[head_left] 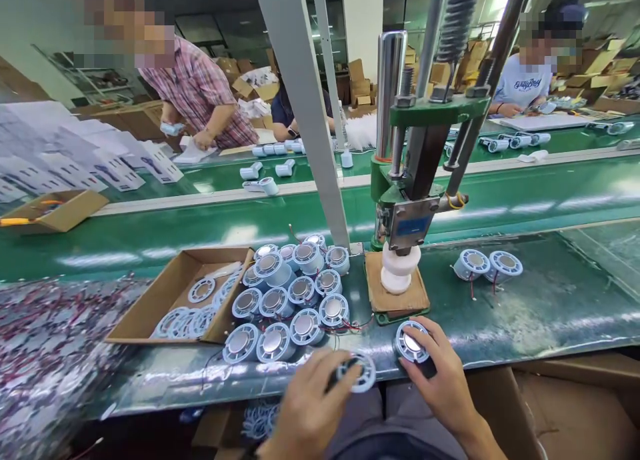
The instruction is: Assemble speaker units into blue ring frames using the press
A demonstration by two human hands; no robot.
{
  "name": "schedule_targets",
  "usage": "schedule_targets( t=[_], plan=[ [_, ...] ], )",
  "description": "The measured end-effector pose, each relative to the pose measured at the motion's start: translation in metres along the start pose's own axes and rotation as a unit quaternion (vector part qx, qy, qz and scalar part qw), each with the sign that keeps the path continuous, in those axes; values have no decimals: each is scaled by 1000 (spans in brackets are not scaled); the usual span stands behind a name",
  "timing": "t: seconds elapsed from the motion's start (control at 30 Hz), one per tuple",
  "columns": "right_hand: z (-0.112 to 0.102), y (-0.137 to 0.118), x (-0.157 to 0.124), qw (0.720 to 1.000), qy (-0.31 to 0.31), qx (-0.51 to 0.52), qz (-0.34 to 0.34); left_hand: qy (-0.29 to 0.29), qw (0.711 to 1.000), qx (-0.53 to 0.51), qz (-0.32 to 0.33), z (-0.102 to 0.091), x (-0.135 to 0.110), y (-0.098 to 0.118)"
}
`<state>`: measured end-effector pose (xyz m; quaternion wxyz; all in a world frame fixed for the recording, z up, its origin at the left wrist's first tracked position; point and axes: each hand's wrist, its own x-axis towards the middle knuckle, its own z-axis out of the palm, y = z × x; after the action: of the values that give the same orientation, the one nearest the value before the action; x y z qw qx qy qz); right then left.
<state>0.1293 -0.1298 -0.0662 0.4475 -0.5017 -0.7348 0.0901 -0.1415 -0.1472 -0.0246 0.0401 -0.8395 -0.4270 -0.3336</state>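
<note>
My left hand (pixel 311 401) is closed on a light-blue slotted ring (pixel 369 375), pinching its left side above the front edge of the bench. My right hand (pixel 445 373) grips a light-blue round housing (pixel 413 345) with a silver disc in its centre, just in front of the press base. Above that base, the press (pixel 413 223) has a white plastic head (pixel 399 273) over a brown board (pixel 375 292). Several similar housings (pixel 306 327) with silver discs and thin wires stand grouped to the left of the press.
A cardboard box (pixel 165 273) with loose slotted rings sits at the left, beside a heap of wired parts (pixel 55 353). Two housings (pixel 473 263) stand right of the press. Behind runs a green conveyor (pixel 250 210) with light-blue dryer-shaped bodies; other people work across it.
</note>
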Motion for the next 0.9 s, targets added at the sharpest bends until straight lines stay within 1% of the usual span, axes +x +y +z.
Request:
schedule_targets(
  t=[0.03, 0.07, 0.1, 0.13, 0.23, 0.3, 0.37, 0.47, 0.57, 0.67, 0.77, 0.83, 0.9],
  plan=[
    [0, 0, 0, 1000, -2, 1, 2, -12, 1000, -16, 5, 19, 3, 16],
    [-1, 0, 0, 1000, -4, 3, 4, -23, 999, -29, -4, 34, 7, 27],
    [-2, 0, 0, 1000, -7, 5, 6, -39, 998, -38, -13, 44, 10, 32],
    [-4, 1, 0, 1000, -9, 6, 7, -57, 997, -46, -32, 50, 12, 32],
    [-9, 3, -3, 1000, -13, 10, 14, -109, 988, -72, -76, 49, 11, 24],
    [-10, 4, -4, 1000, -15, 14, 21, -125, 983, -80, -110, 48, 6, 21],
    [-11, 4, -3, 999, -19, 18, 22, -115, 982, -68, -137, 52, 2, 24],
    [-11, 2, -3, 999, -21, 19, 19, -89, 983, -29, -157, 64, -1, 32],
    [-12, 0, -1, 1000, -20, 6, 12, -73, 985, -28, -157, 71, 1, 33],
    [-13, -2, 2, 1000, -22, -19, -7, -54, 987, -35, -146, 68, 1, 27],
    [-12, -2, 8, 999, -34, -30, -29, -69, 989, -23, -126, 67, -2, 18],
    [-9, 0, 10, 998, -32, -32, -46, -75, 991, -2, -110, 72, -6, 12],
    [-5, 6, 10, 997, -20, -31, -64, -67, 994, 25, -88, 80, -13, 6]
  ],
)
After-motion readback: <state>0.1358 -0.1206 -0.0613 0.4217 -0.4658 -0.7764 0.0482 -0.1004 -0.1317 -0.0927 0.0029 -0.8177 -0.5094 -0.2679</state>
